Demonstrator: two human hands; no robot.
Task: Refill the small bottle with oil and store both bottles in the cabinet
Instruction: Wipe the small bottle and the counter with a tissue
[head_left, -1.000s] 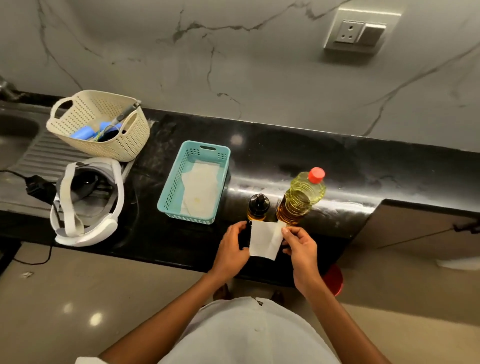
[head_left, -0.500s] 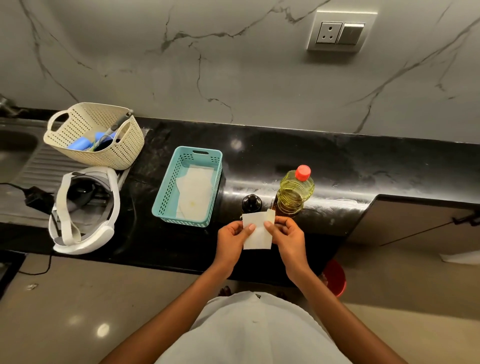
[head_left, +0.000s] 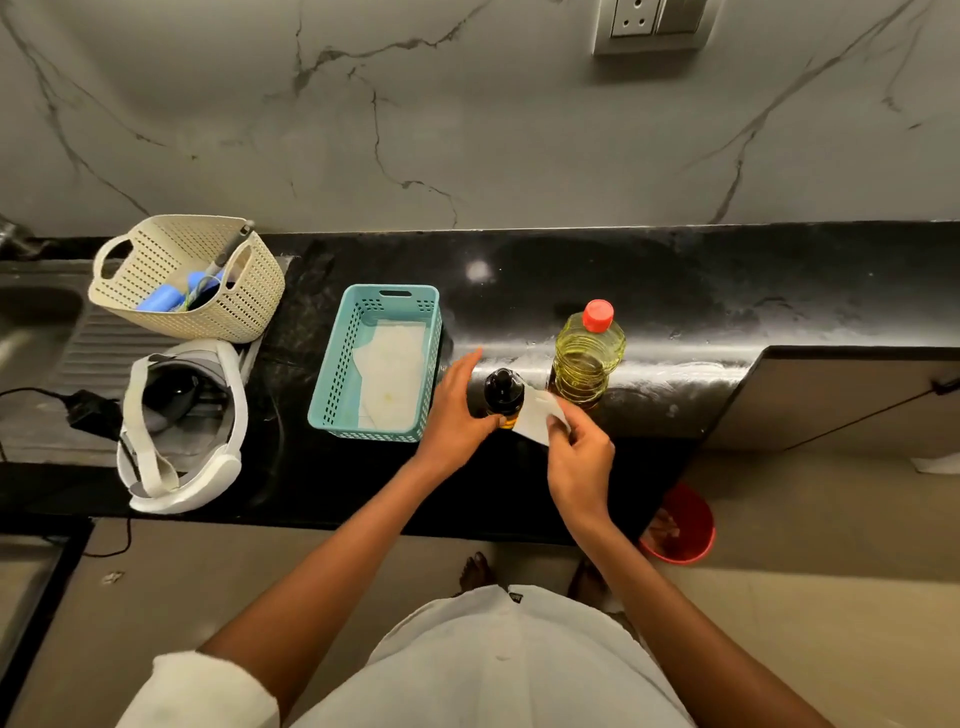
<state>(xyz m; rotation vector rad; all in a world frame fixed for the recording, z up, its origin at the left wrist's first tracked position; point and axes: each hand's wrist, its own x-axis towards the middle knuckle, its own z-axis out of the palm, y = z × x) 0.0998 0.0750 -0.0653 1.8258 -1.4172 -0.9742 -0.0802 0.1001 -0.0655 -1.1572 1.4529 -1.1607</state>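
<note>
A small dark bottle (head_left: 503, 391) with a black cap stands upright near the front edge of the black counter (head_left: 675, 291). My left hand (head_left: 457, 410) wraps around its left side. My right hand (head_left: 579, 457) pinches a folded white tissue (head_left: 537, 413) and presses it against the small bottle's right side. Just behind and to the right stands the large oil bottle (head_left: 587, 358), clear with yellow oil and a red cap, upright and untouched.
A teal basket (head_left: 332, 379) holding white tissue sits left of the bottles. A cream basket (head_left: 234, 306) and a white headset (head_left: 208, 467) lie farther left beside the sink drainboard. A red bin (head_left: 680, 525) stands on the floor below the counter's right end.
Both hands held the tissue in front of the bottles before. Now my left hand has let go and grips the small bottle, and my right hand brings the tissue against it.
</note>
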